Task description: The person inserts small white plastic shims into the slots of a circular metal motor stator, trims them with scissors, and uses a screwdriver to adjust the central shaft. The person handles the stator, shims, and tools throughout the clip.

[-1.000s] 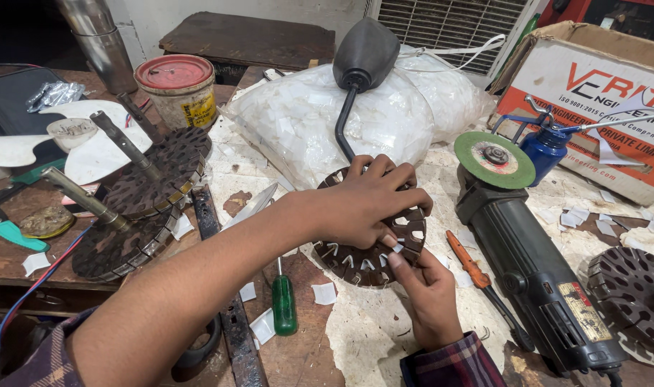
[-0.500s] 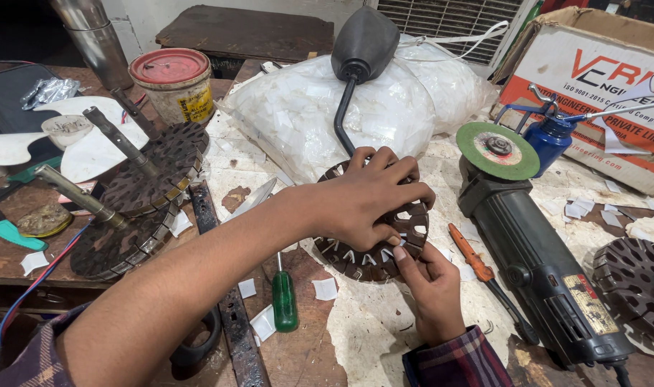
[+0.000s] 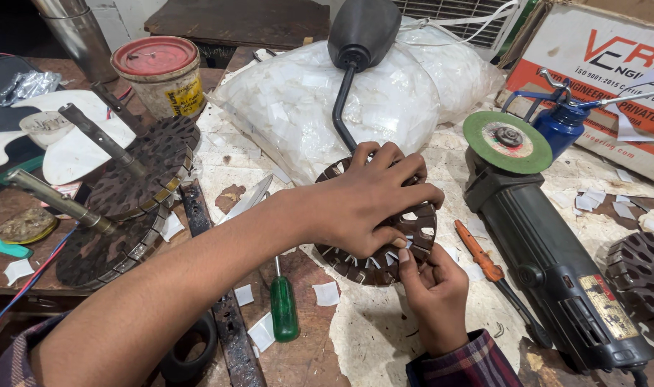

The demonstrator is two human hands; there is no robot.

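The left hand (image 3: 366,204) lies spread, palm down, over a dark, round, slotted metal stator core (image 3: 384,247) on the paper-littered wooden surface (image 3: 320,344), its fingers curled over the far rim. The right hand (image 3: 431,294) is at the core's near edge, thumb and fingertips pinched on a small white paper slip (image 3: 407,251) at a slot. Just right lie an orange-handled screwdriver (image 3: 484,261) and a black angle grinder with a green disc (image 3: 549,251). A green-handled screwdriver (image 3: 284,308) lies to the left.
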